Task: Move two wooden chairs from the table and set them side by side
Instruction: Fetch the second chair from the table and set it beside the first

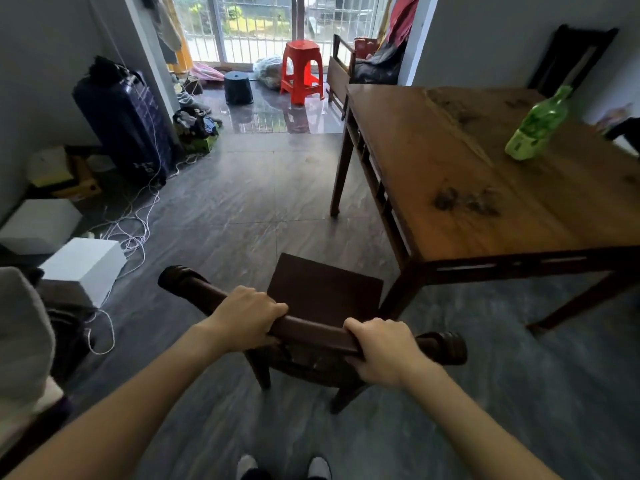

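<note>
Dark solid wood, the chair (322,306) looks heavy and rigid; it stands on the floor near the table (485,188) corner, left hand (247,315) and right hand (384,348) wrapped around its top rail, the best grip.

A single wide-angle view from a camera worn on the person's head, looking forward and steeply down. Both forearms reach in from the bottom edge, very near the lens. The grey tiled floor (221,209) fills the middle, a wooden table (485,188) lies to the right, and barred balcony doors (256,26) stand far ahead.
</note>
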The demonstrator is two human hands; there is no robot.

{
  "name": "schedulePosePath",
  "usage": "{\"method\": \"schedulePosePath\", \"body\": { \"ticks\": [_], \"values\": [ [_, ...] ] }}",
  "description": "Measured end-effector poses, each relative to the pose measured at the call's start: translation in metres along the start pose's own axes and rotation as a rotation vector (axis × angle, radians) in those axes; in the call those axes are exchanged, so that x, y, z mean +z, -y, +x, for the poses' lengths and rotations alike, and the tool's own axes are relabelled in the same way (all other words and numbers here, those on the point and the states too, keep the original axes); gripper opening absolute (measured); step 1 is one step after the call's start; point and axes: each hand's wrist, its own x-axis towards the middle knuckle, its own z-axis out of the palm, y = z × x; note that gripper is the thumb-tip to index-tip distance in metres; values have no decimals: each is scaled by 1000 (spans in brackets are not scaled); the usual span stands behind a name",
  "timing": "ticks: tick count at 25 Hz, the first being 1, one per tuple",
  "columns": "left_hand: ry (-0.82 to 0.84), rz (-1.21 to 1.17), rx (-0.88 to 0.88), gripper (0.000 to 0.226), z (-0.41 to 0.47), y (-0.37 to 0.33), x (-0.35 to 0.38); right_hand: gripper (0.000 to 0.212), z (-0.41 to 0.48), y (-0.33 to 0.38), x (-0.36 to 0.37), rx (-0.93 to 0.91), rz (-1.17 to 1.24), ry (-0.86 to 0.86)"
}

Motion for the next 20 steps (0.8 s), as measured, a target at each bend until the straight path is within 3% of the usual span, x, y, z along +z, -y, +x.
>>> {"method": "schedulePosePath", "body": {
  "ticks": [2,7,20],
  "values": [
    [7,4,-47,32,-23,-28,2,36,-24,8,17,29,-119,-120],
    [-25,-31,-143,37,-89,-82,14,36,-67,24,37,-98,-189,-208],
    [-31,-93,-211,33,-220,-279,27,36,-269,40,114,-198,-228,-140]
  ]
}}
